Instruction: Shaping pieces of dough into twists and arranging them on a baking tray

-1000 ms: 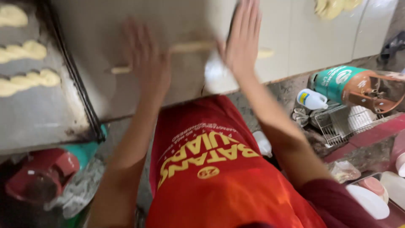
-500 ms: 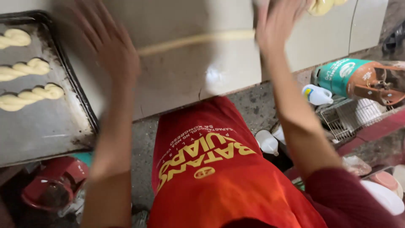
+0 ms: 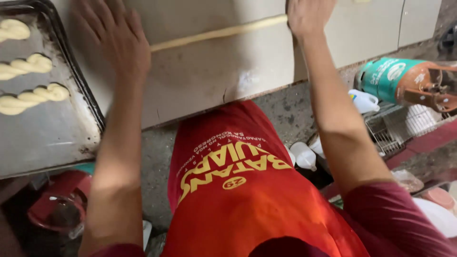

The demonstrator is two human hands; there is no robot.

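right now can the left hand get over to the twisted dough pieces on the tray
Probably yes. The left hand lies flat on the dough rope just beside the tray, and nothing stands between it and the nearest twisted dough piece.

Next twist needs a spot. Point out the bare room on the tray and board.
The baking tray is bare on its near half, below the three dough twists at its far end. The work board is free between the dough rope and its near edge. Along the rope it is crowded by the left hand and right hand.
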